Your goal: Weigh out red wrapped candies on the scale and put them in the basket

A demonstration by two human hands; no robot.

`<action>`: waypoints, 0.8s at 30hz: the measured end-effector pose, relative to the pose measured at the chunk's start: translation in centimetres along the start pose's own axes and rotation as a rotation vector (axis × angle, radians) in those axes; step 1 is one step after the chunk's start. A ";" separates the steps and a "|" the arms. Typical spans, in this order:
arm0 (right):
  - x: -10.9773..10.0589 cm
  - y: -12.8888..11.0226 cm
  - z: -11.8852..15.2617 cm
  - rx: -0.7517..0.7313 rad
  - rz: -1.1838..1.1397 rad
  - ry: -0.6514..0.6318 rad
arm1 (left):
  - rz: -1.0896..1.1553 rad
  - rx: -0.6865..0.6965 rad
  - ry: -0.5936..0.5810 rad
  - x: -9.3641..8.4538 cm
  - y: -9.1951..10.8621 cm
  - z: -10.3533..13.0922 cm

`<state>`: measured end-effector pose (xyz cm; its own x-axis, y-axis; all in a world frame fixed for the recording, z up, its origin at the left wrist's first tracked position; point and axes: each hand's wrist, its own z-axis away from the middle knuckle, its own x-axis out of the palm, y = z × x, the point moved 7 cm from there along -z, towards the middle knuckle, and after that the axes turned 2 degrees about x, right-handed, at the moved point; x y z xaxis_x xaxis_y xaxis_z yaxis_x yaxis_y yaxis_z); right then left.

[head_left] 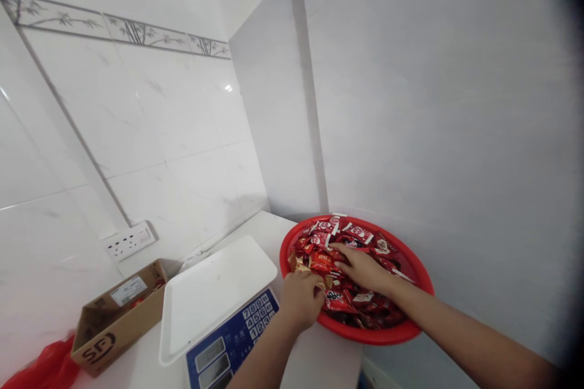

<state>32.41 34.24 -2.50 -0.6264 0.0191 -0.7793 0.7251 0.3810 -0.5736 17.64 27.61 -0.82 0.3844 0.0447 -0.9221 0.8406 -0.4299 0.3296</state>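
Observation:
A round red plastic basket holds a heap of wrapped sweets, mostly in red and pink packets with some gold ones. At the basket's near left rim, my left hand has its fingers curled down among the packets by a gold wrapper. What lies between those fingers is hidden. My right hand reaches into the middle of the heap from the right. Its fingers and thumb are apart, touching a red packet, and nothing shows gripped in them.
Left of the basket stands a weighing scale with a white tray and a blue keypad panel. Beyond it is an open cardboard box with red packets inside. A red bag lies at lower left; a socket is on the wall.

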 end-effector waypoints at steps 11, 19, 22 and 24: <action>1.0 -0.6 0.1 -0.096 0.143 -0.050 | -0.048 0.018 -0.052 0.3 0.3 0.0; -0.5 -0.9 0.1 0.003 0.017 0.041 | -0.038 0.025 -0.025 0.3 0.2 0.1; -0.9 -0.6 0.1 0.043 -0.010 0.063 | -0.036 0.024 -0.020 0.3 0.2 0.1; -1.0 -0.3 0.1 0.071 -0.003 0.070 | -0.039 0.024 -0.024 0.3 0.2 0.1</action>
<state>32.87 34.05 -1.60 -0.6450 0.0839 -0.7596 0.7404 0.3147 -0.5939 17.86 27.44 -1.06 0.3416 0.0403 -0.9390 0.8455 -0.4494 0.2883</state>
